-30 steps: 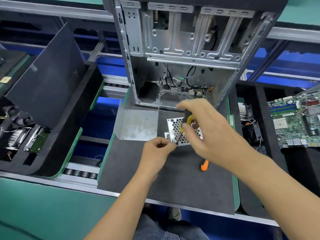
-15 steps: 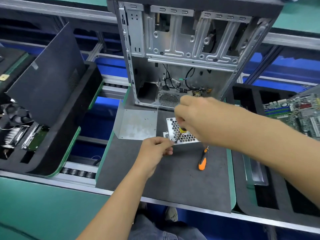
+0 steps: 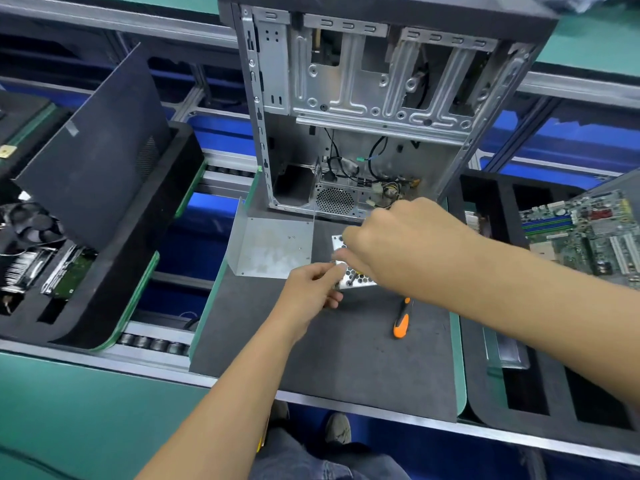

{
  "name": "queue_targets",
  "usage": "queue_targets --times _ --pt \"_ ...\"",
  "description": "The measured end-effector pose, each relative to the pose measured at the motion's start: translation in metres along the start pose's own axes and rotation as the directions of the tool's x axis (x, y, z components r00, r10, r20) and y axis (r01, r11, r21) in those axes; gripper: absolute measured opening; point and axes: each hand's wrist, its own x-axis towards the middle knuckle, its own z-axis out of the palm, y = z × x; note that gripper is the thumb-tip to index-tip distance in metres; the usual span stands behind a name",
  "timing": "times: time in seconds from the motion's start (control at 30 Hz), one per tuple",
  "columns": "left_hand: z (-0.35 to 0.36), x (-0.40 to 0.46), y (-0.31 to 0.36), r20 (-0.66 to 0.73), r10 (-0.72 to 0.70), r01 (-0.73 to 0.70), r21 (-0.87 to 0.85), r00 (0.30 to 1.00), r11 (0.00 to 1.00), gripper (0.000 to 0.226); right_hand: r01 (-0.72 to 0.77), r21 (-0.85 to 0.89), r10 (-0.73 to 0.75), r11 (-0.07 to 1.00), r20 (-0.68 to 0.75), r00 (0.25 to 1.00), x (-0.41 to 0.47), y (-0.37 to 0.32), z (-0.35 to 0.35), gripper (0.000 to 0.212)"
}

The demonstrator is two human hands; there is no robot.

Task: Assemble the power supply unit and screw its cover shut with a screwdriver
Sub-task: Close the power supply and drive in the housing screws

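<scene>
A person stands at a grey foam-topped bench point(image 3: 346, 358), seen from a camera on their head looking down. Near the middle of the bench lies the power supply unit point(image 3: 356, 280), a small metal box with a honeycomb-perforated face, mostly hidden under the two hands. Just to its left, on the same mat, rests a bent sheet-metal cover point(image 3: 273, 242), lying open and apart from the unit. Behind both stands an open computer case point(image 3: 363, 98).

The unit looks like stiff, thin steel: probably light to moderate in weight, rigid, with sharp edges and a smooth finish that could slide on the mat. It is best gripped by its side walls, away from the perforated grille. The cover would likely flex and is best held by its folded edges.

The left hand point(image 3: 311, 289) reaches in from below, forearm angled up and to the right, fingers curled and pinched at the unit's near-left corner, apparently steadying it or holding a small part; what they pinch cannot be made out. The right hand point(image 3: 398, 244) comes across from the right, wrist bent downward, fingers closed around a slim tool whose shaft points down at the grille; the handle is hidden.

A second, orange-handled screwdriver point(image 3: 401, 320) lies unused on the mat nearby.
</scene>
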Motion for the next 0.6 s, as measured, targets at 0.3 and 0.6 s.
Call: queue_targets --times 0.3,0.6 --pt "-0.001 0.008 0.002 0.009 -0.036 0.035 0.072 0.999 0.997 0.025 0.016 -0.031 -0.014 0.999 0.062 0.998 0.003 0.002 -0.007 0.013" --pt "-0.002 0.009 0.004 -0.015 -0.008 0.009 0.106 1.000 0.994 0.044 0.068 0.011 -0.069 0.998 0.188 0.980 0.008 0.008 -0.011 0.015"
